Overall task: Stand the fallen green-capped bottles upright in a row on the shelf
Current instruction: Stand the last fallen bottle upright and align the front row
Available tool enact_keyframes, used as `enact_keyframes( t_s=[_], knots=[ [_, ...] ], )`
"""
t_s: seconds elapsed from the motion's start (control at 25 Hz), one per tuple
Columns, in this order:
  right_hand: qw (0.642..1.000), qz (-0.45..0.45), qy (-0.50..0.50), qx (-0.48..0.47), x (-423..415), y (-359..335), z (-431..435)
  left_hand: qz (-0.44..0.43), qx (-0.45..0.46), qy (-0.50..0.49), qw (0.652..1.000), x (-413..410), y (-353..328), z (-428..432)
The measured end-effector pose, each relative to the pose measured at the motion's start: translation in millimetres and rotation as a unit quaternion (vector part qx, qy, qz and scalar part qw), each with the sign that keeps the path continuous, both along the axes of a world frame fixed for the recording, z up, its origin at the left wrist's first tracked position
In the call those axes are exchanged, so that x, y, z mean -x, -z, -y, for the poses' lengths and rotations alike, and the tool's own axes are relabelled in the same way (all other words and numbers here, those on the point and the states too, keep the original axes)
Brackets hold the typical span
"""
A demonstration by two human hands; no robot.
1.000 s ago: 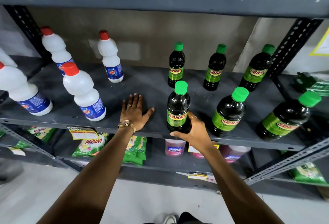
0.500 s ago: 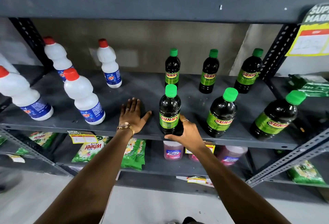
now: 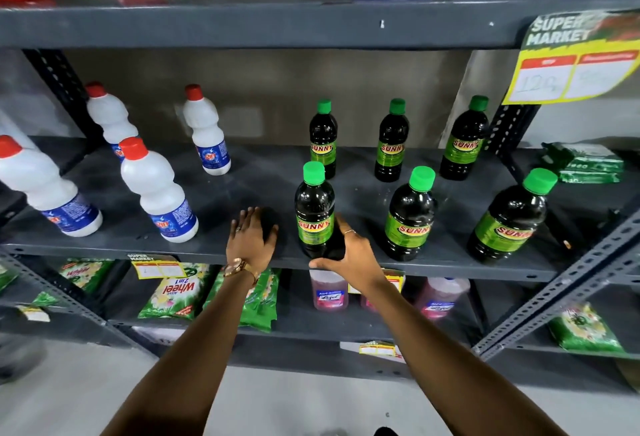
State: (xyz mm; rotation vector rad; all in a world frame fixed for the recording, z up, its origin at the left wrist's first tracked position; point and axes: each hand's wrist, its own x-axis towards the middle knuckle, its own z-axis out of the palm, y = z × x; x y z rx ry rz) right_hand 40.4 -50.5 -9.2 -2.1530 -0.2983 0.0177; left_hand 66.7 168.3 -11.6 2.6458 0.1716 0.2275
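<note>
right hand [image 3: 349, 255] gripped the front bottle [image 3: 314, 213] at its base, settling it upright; left hand [image 3: 251, 236] lay flat, spread, beside that bottle. next: let go.

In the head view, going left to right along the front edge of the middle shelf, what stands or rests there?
White red-capped bottle → second white red-capped bottle → left hand, flat on the shelf → green-capped bottle with the right hand at its base → second green-capped bottle → third green-capped bottle.
</note>
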Motion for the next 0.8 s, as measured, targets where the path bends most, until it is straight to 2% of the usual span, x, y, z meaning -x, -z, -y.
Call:
enact_keyframes(
  t_s=[0.04,0.12,0.16,0.24,0.32,0.36,0.4,0.48,0.56,0.64,0.8],
  knots=[
    [0.999,-0.008,0.006,-0.042,10.9,-1.3,7.0,0.040,0.055,-0.026,0.997,14.9,0.4,7.5],
    [0.994,-0.004,0.037,-0.104,41.7,4.8,33.9,0.170,0.156,-0.081,0.970,53.1,1.3,33.1],
    [0.990,0.025,0.078,-0.114,59.8,9.0,53.7,0.238,0.168,-0.087,0.953,73.8,2.9,52.2],
    [0.957,0.108,0.215,-0.161,87.7,11.9,86.2,0.315,0.171,-0.008,0.934,108.5,6.6,81.8],
    [0.899,0.147,0.355,-0.209,94.9,11.3,132.6,0.281,0.179,0.121,0.935,118.2,5.3,125.1],
    [0.883,0.149,0.398,-0.201,91.9,8.6,153.0,0.230,0.198,0.159,0.939,116.8,2.0,146.6],
    [0.882,0.141,0.413,-0.175,85.6,6.4,172.9,0.171,0.225,0.174,0.943,111.0,-2.4,166.3],
    [0.911,0.095,0.374,-0.145,69.4,2.2,206.8,0.063,0.252,0.160,0.952,88.7,-9.4,198.7],
    [0.946,0.059,0.299,-0.112,56.2,2.3,226.6,0.008,0.226,0.133,0.965,63.3,-7.2,212.9],
    [0.959,0.060,0.266,-0.074,50.2,9.3,237.9,0.017,0.204,0.113,0.972,50.1,-1.3,213.1],
    [0.964,0.068,0.250,-0.053,47.0,16.1,246.4,0.036,0.230,0.093,0.968,46.3,8.8,205.8]
  ],
)
